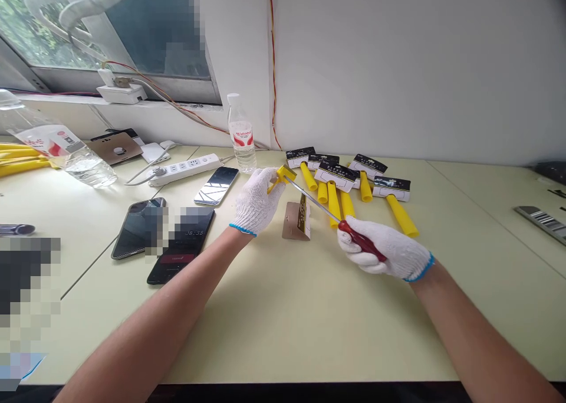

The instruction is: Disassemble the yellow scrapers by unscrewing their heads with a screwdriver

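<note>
In the head view my left hand [260, 202], in a white knit glove, is closed around a yellow plastic tool [279, 180] with a dark flat end. Most of that tool is hidden in the glove. My right hand [393, 251], gloved the same way, grips the dark red handle of a screwdriver [362, 241]. Its long metal shaft slants up to the left, and the tip meets the yellow tool's head. Below, a folded cardboard card [296, 223] stands on the table. Several yellow-handled tools [401, 215] with black-and-white cards on their heads lie beyond my right hand.
A water bottle [242, 137] stands by the wall; a larger one [66, 149] leans at left. A power strip [186, 168] and three phones, including a white-edged one [216, 186], lie left of my hands. A metal piece [542, 221] lies far right on the table [309, 332].
</note>
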`<action>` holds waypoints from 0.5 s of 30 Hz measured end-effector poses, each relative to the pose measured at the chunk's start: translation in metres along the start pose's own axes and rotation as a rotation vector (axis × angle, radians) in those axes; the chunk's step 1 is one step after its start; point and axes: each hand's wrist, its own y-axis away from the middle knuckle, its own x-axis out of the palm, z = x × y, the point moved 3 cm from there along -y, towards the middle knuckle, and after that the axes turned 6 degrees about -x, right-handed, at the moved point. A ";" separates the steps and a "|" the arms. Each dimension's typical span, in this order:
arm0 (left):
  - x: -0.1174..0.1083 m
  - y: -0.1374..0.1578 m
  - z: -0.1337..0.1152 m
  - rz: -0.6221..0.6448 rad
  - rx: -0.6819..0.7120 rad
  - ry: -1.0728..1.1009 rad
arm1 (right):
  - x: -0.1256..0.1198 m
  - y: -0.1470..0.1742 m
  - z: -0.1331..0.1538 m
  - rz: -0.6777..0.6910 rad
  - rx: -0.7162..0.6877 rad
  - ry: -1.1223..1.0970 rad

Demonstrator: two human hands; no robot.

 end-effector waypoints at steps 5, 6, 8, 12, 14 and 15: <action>-0.003 -0.003 -0.001 -0.005 0.043 0.021 | 0.003 -0.001 -0.002 0.084 -0.021 -0.068; -0.004 -0.004 -0.001 -0.009 0.060 0.030 | 0.004 -0.001 -0.001 0.021 -0.050 0.030; -0.006 -0.006 -0.001 -0.004 0.089 0.039 | 0.006 -0.002 0.002 -0.139 -0.141 0.287; -0.006 -0.010 0.004 0.015 0.090 0.034 | 0.010 -0.001 0.012 -0.593 -0.478 0.803; -0.004 -0.010 0.005 0.015 0.070 0.051 | 0.009 0.000 0.014 -0.707 -0.545 0.918; -0.003 -0.009 0.005 0.010 0.061 0.053 | 0.007 -0.001 0.013 -0.672 -0.505 0.872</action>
